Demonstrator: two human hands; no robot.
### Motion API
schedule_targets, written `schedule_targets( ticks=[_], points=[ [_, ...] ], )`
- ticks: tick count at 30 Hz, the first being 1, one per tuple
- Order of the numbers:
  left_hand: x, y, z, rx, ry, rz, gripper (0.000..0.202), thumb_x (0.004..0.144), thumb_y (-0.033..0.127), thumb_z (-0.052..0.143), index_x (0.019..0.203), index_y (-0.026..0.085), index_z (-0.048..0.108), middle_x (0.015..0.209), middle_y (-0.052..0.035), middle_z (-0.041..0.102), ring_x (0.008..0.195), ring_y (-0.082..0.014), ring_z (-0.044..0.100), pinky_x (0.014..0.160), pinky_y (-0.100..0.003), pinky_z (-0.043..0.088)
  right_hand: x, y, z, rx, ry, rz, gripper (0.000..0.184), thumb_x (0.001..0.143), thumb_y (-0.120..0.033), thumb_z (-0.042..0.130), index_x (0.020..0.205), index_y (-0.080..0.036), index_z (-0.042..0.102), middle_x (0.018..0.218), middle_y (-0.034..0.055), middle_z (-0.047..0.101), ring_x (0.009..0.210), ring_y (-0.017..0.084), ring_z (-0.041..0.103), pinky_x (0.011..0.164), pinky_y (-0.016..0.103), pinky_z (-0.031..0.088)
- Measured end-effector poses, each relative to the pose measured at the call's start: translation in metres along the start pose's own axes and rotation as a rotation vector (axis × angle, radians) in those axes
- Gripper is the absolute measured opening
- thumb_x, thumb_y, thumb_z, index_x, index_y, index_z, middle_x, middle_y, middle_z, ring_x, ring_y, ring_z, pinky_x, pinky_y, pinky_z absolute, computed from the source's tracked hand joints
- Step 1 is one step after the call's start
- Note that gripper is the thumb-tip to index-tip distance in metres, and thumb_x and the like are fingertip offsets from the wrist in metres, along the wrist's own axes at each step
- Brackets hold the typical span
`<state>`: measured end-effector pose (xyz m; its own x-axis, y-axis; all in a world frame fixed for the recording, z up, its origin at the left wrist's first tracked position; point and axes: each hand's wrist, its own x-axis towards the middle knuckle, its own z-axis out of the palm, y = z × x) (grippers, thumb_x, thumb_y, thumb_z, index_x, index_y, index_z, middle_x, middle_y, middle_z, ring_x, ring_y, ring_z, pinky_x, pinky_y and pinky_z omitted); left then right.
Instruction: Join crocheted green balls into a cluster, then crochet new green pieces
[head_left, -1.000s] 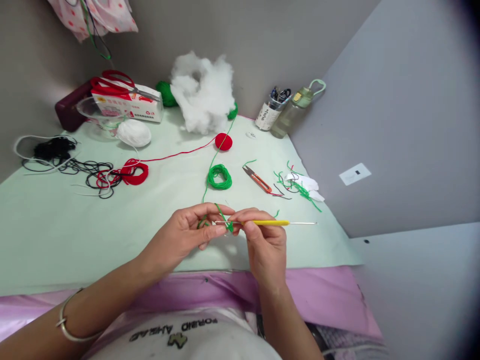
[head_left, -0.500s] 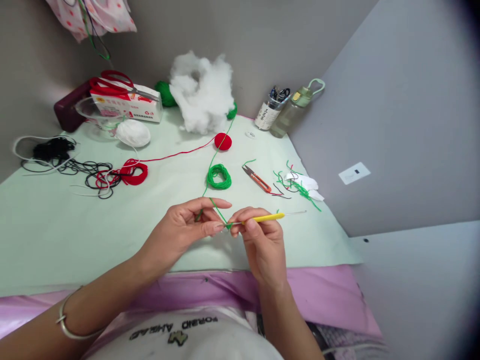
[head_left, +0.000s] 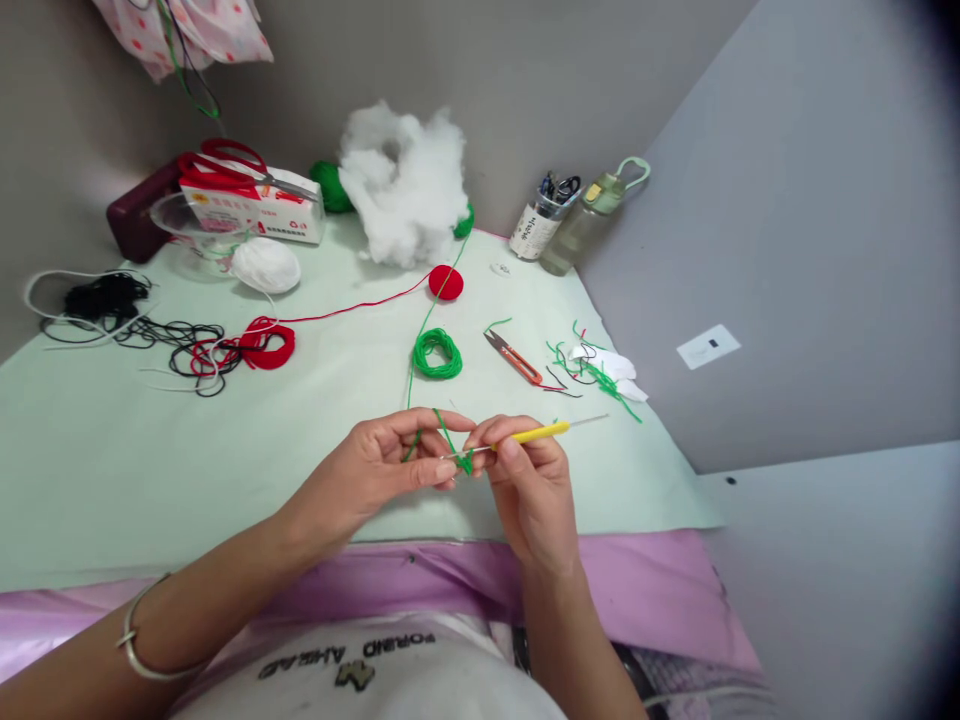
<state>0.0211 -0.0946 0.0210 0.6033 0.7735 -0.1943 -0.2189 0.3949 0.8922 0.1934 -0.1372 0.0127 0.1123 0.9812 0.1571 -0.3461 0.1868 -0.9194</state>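
Note:
My right hand (head_left: pixel 532 480) is closed round the yellow handle of a crochet hook (head_left: pixel 541 433), whose metal shaft points left. On that shaft sits a small piece of green crochet work (head_left: pixel 466 462). My left hand (head_left: pixel 390 460) pinches at the work's left side with thumb and fingers, its forefinger stretched above. Green yarn (head_left: pixel 444 428) runs over the left forefinger down to the hook, and its strand climbs across the table toward a green ball (head_left: pixel 464 220). Just beyond my hands lies a green yarn coil (head_left: pixel 438 354).
Thread snips (head_left: pixel 514 358) and yarn scraps (head_left: pixel 607 375) lie to the right. White stuffing (head_left: pixel 405 185), a red disc (head_left: pixel 446 283), a bottle (head_left: pixel 592 225) and a pen cup (head_left: pixel 536 228) stand farther back. At left are tangled black cord (head_left: pixel 109 300), a white ball (head_left: pixel 266 265) and red-handled scissors (head_left: pixel 232 165).
Both hands have shifted slightly right, and the green work on the hook shows more below the shaft. The hook's rear end has dropped a little in angle.

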Motion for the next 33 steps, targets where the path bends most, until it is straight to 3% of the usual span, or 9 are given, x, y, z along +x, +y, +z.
schedule_targets(
  ticks=[5,10,15,22,25,29,31,33],
  points=[
    [0.001,0.001,-0.003,0.041,-0.003,0.022,0.03,0.082,0.031,0.08,0.112,0.026,0.075,0.085,0.0016,0.065,0.076,-0.0119,0.066,0.079,-0.027,0.051,-0.001,0.001,0.0,-0.03,0.013,-0.022,0.012,0.092,-0.03,0.069,0.088,-0.021,0.075,0.084,0.0027,0.07,0.07,0.013,0.064,0.067,0.026,0.053],
    [0.001,-0.002,-0.004,0.055,0.036,0.046,0.029,0.082,0.029,0.08,0.11,0.024,0.074,0.079,0.0029,0.063,0.073,-0.0101,0.064,0.074,-0.023,0.049,-0.003,0.002,0.0,-0.032,-0.02,-0.03,0.012,0.095,-0.026,0.065,0.092,-0.023,0.077,0.088,0.0029,0.07,0.075,0.013,0.063,0.07,0.027,0.051],
    [-0.001,-0.002,-0.002,0.056,0.032,0.046,0.035,0.084,0.031,0.079,0.117,0.027,0.071,0.08,0.0055,0.06,0.057,-0.0036,0.054,0.059,-0.019,0.042,-0.004,0.005,-0.001,-0.089,-0.083,-0.108,0.013,0.096,-0.025,0.064,0.096,-0.024,0.077,0.094,0.005,0.072,0.083,0.016,0.065,0.073,0.031,0.052],
    [-0.002,0.001,-0.001,-0.057,-0.009,-0.013,0.036,0.086,0.032,0.077,0.12,0.024,0.069,0.084,0.0048,0.057,0.045,0.0023,0.04,0.046,-0.019,0.028,-0.003,0.0,-0.005,-0.144,-0.072,-0.147,0.015,0.099,-0.025,0.058,0.097,-0.023,0.072,0.092,0.004,0.074,0.075,0.014,0.067,0.071,0.03,0.055],
    [-0.003,0.002,-0.001,-0.062,0.02,-0.015,0.032,0.087,0.032,0.076,0.117,0.023,0.07,0.084,0.0047,0.056,0.045,0.0027,0.039,0.046,-0.019,0.026,-0.007,-0.007,-0.003,-0.34,-0.065,-0.259,0.018,0.101,-0.019,0.053,0.101,-0.023,0.07,0.093,0.0042,0.074,0.077,0.015,0.068,0.072,0.032,0.056],
    [-0.003,0.001,0.001,-0.016,0.085,0.032,0.038,0.086,0.031,0.077,0.121,0.024,0.067,0.083,0.0051,0.057,0.047,0.0013,0.041,0.046,-0.019,0.027,-0.017,-0.01,-0.003,-0.844,-0.152,-0.581,0.029,0.096,-0.007,0.055,0.116,-0.024,0.069,0.103,0.0058,0.073,0.094,0.018,0.07,0.079,0.033,0.058],
    [-0.003,0.0,0.002,-0.045,0.063,0.023,0.041,0.085,0.03,0.078,0.124,0.024,0.065,0.08,0.0057,0.056,0.046,0.0013,0.039,0.046,-0.018,0.025,-0.022,-0.006,-0.003,-1.079,-0.19,-0.722,0.036,0.093,-0.005,0.059,0.123,-0.025,0.068,0.109,0.0072,0.071,0.1,0.019,0.069,0.082,0.032,0.059],
    [-0.003,0.0,0.002,-0.111,0.007,-0.027,0.042,0.086,0.032,0.078,0.124,0.023,0.065,0.077,0.0064,0.055,0.044,0.0021,0.035,0.044,-0.018,0.021,-0.025,-0.002,-0.004,-1.179,-0.18,-0.797,0.042,0.092,-0.005,0.062,0.127,-0.027,0.067,0.111,0.0069,0.07,0.102,0.019,0.069,0.083,0.031,0.059]
  ],
)
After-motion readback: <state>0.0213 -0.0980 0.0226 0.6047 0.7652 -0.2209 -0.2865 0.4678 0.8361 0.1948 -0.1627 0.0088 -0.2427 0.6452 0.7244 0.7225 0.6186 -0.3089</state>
